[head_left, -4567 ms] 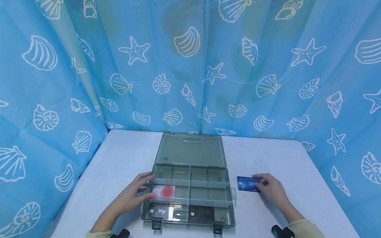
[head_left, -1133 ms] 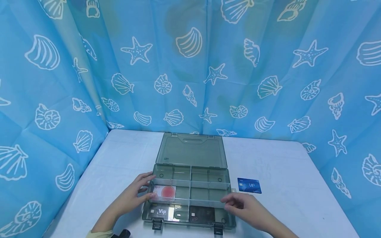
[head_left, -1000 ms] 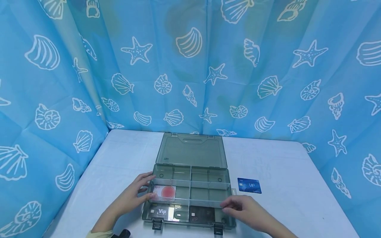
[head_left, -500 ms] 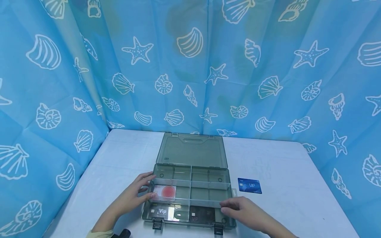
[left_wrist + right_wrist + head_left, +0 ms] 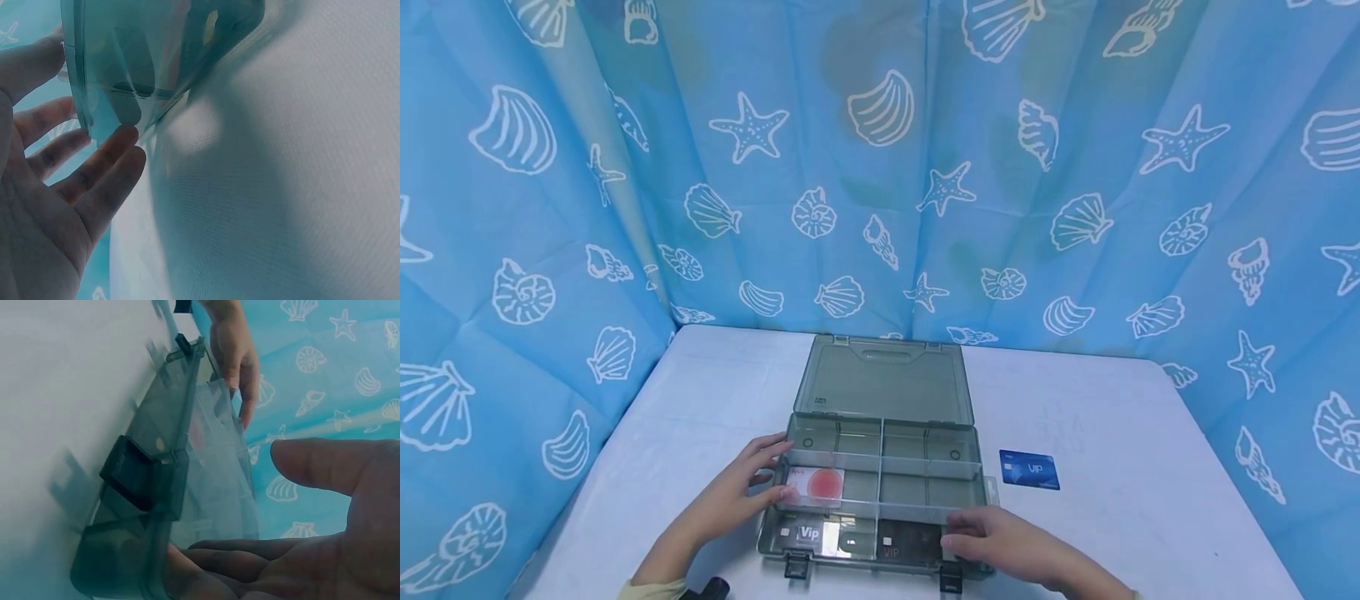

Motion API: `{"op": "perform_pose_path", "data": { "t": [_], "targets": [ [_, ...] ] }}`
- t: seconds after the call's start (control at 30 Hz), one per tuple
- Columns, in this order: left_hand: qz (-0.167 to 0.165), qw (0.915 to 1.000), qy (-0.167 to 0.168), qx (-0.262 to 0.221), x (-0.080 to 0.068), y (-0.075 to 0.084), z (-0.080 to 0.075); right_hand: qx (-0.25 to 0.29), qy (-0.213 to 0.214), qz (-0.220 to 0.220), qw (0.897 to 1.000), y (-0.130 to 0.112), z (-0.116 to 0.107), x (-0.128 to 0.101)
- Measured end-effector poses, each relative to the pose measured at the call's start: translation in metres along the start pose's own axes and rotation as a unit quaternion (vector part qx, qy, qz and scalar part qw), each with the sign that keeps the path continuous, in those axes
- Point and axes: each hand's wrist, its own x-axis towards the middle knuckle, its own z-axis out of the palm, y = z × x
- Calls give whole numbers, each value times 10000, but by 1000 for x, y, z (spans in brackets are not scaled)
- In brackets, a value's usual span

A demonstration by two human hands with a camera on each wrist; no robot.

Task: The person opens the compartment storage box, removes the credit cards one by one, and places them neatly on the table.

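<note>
A smoky green plastic compartment box [image 5: 880,460] lies with its lid [image 5: 883,383] folded back. My left hand [image 5: 733,492] rests on its left side, thumb at the rim and fingers spread along the wall. My right hand [image 5: 1000,542] reaches over the right wall, fingers inside the front right compartment beside a black VIP card [image 5: 906,540]; in the right wrist view the thumb stands apart from the fingers. A dark "Vip" card [image 5: 801,532] lies in the front left compartment, and a white card with a red circle [image 5: 816,483] in the middle left one.
On the white table [image 5: 1120,433], right of the box, lies a blue VIP card [image 5: 1030,470]. Two dark latches, such as the right one [image 5: 951,577], hang at the box's front edge. A blue shell-patterned curtain [image 5: 880,208] surrounds the table on the back and sides.
My right hand has let go of the blue card, left it on the table and moved left to the box, its fingers now farther into the front right compartment. The left hand stays put.
</note>
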Motion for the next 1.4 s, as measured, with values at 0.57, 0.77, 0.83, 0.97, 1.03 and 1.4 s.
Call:
{"op": "perform_pose_path", "data": {
  "t": [0.57, 0.77, 0.83, 0.97, 1.03, 1.4],
  "targets": [
    [-35, 10000, -26, -41, -2, 3, -2, 238, -32, -191, 9995, 5, 7, 16],
    [-9, 10000, -20, -55, -2, 3, -2, 134, 145, -255, 9995, 7, 8, 13],
    [-20, 10000, -17, -64, -2, 3, -2, 127, 209, -313, 9992, 6, 8, 10],
    [-34, 10000, -15, -31, -2, 4, -2, 149, 356, -362, 9986, 1, 7, 3],
    [-50, 10000, -6, -21, -2, 4, -2, 207, 370, -382, 9984, -3, 6, 0],
    [-4, 10000, 2, -37, -1, 2, 0, 624, 153, -950, 9934, -10, 2, -5]
  ]
}}
